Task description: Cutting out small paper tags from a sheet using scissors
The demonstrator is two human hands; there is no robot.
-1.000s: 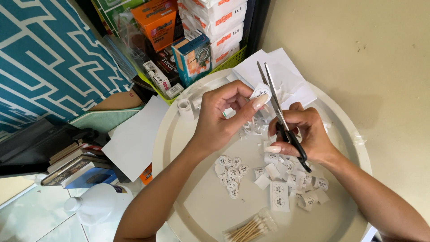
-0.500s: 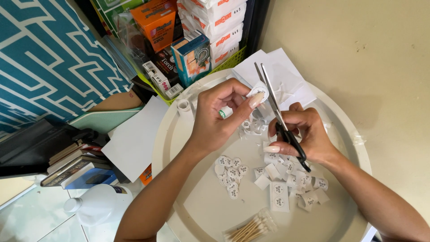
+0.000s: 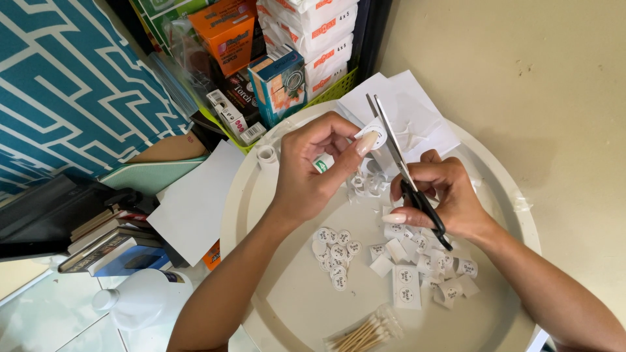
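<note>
My left hand (image 3: 313, 173) pinches a small round white paper sticker (image 3: 375, 133) between thumb and fingers above a round white tray (image 3: 261, 215). My right hand (image 3: 443, 195) grips black-handled scissors (image 3: 399, 160), whose open blades meet the sticker's edge. On the tray below lie a pile of cut round stickers (image 3: 334, 251) and several square uncut sticker pieces (image 3: 417, 267).
A bag of cotton swabs (image 3: 362, 332) lies at the tray's near edge. White paper sheets (image 3: 417, 120) lie under the far rim, and another sheet (image 3: 195, 202) to the left. Boxes (image 3: 277, 81) fill a basket behind. Books (image 3: 98, 241) and a white bottle (image 3: 140, 303) sit at left.
The scissor blades have shifted slightly left and closer around the sticker while my left hand turned the sticker a little. Nothing else on the tray moved.
</note>
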